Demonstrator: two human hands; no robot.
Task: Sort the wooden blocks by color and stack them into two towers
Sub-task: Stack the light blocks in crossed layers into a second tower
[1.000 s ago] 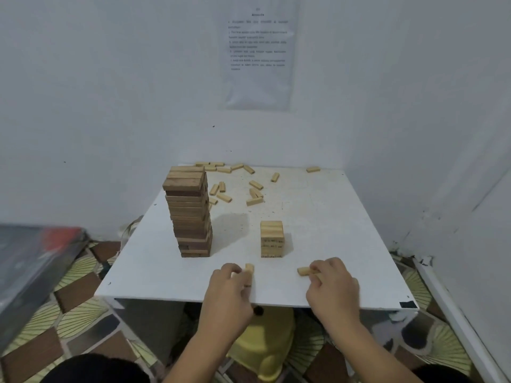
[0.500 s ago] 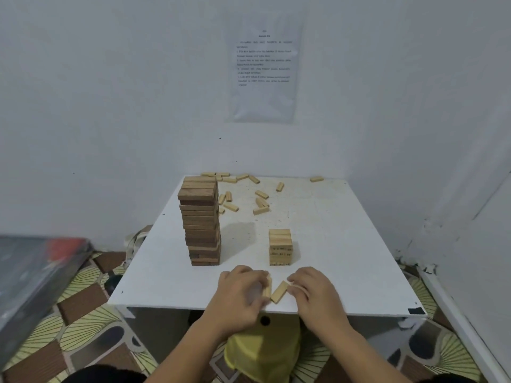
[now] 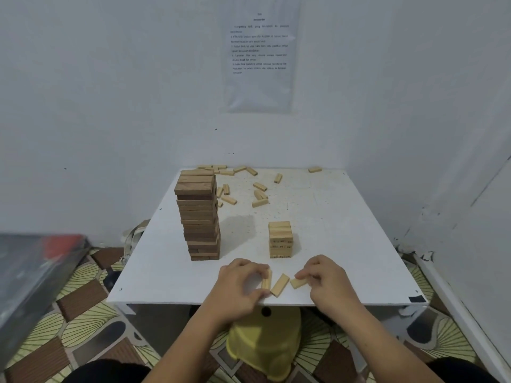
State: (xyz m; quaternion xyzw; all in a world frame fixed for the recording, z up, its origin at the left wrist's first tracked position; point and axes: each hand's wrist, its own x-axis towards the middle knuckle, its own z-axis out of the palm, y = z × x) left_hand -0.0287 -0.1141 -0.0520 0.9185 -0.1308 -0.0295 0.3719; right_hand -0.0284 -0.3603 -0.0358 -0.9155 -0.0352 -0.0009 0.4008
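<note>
Now left grip [image 3: 237,283] pinches one block [image 3: 266,281], right grip [image 3: 329,283] another block [image 3: 298,283].

White table [image 3: 345,244] under grip, black tape mark [image 3: 416,299] at near right corner. Bare white walls [image 3: 110,78] meet beyond grip. Printed sheet [image 3: 260,56] high ahead. Yellow plastic stool [image 3: 265,344] below grip. Patterned brown-and-cream floor [image 3: 83,313] either side. Blurred dark box [image 3: 33,272] far left. Dim, even light.

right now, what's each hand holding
Left hand: pinches the leftmost near block, stood on edge.
Right hand: pinches the rightmost near block, lying flat.
</note>
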